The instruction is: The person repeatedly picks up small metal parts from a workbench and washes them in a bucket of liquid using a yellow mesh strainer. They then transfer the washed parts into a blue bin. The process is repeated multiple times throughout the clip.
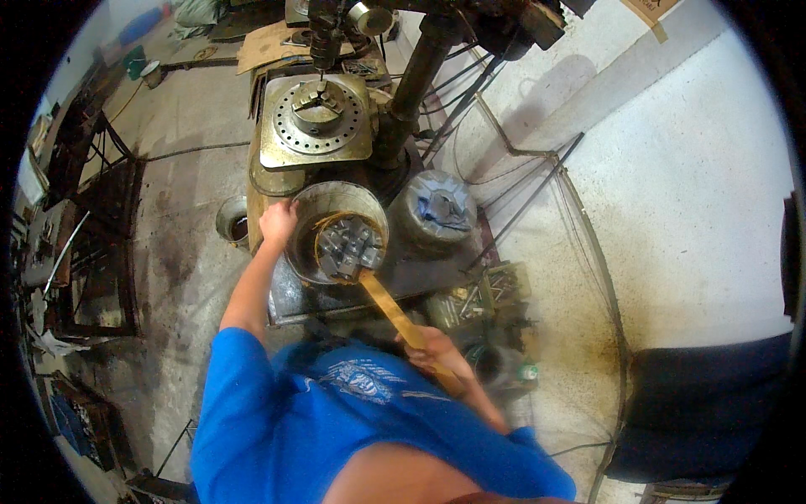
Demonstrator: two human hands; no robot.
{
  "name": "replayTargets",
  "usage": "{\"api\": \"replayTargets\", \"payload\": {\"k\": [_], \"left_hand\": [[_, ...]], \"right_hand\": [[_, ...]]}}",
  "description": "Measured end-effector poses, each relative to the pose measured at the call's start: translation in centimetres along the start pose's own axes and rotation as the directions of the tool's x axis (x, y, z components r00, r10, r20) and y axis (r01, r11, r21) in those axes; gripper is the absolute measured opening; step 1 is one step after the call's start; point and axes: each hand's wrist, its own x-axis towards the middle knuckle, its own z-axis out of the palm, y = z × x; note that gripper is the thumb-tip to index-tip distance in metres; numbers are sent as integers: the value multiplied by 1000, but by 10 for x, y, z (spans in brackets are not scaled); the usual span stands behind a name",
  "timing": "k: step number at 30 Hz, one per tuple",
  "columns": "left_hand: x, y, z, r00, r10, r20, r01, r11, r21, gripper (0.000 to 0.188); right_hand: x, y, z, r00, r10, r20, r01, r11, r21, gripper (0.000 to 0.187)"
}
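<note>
My left hand (280, 222) is closed on the left rim of a round metal basin (376, 200). Lower down, in front of my body, my right hand (438, 353) wraps round a flat yellowish wooden handle (391, 309). The handle slants up and left to a round, brown-rimmed scoop or strainer inside the basin; its exact kind is hard to tell. Several grey blocky metal parts (348, 244) lie within that rim. How the handle joins the rim is hidden by the parts.
Behind the basin stands a drill press with a perforated square table (277, 153) and a jawed chuck (319, 109). A covered round container (434, 206) sits to the right. A small bucket (231, 220) is at left, a parts tray (495, 294) at lower right. Cables run along the white wall.
</note>
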Motion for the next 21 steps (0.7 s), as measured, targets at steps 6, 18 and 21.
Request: {"api": "replayTargets", "payload": {"k": [6,18,21], "left_hand": [[1,-4,7,1000,-18,13,19,1000,-18,28],[4,-10,11,994,-97,53,102,990,-101,31],[2,-15,9,989,-122,88,138,965,-223,33]], "right_hand": [[-2,-3,16,991,-29,-134,17,996,-87,53],[8,-21,34,998,51,-32,-48,996,72,32],[19,-34,41,978,182,-98,-161,968,194,26]]}}
